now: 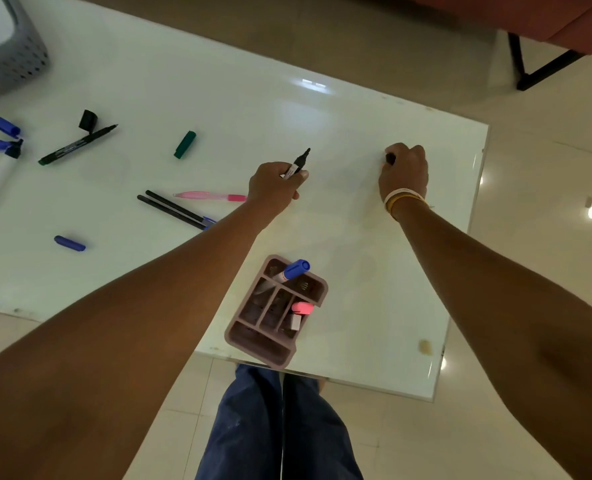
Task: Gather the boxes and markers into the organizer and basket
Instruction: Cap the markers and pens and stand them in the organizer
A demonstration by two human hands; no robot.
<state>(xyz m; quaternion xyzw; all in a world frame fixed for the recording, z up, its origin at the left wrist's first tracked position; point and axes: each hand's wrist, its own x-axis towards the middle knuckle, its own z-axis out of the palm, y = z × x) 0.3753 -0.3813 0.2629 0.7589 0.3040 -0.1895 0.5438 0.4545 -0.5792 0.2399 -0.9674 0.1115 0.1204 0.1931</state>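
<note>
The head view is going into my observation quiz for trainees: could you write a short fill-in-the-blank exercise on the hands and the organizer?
1. The left hand holds an uncapped ____ marker, tip pointing away from the person.
2. The blue-capped marker stands in the ____ at the near table edge.
3. The woven bands are on the ____ wrist.
4. The loose green cap lies on the ____.

Missing words: black; organizer; right; table

Both bare arms reach out over the table, the left hand (276, 183) with fingers curled around a black marker (298, 165) pointing up and away, the right hand (404, 169) curled knuckles-up around something small and dark, bands on its wrist.
</note>
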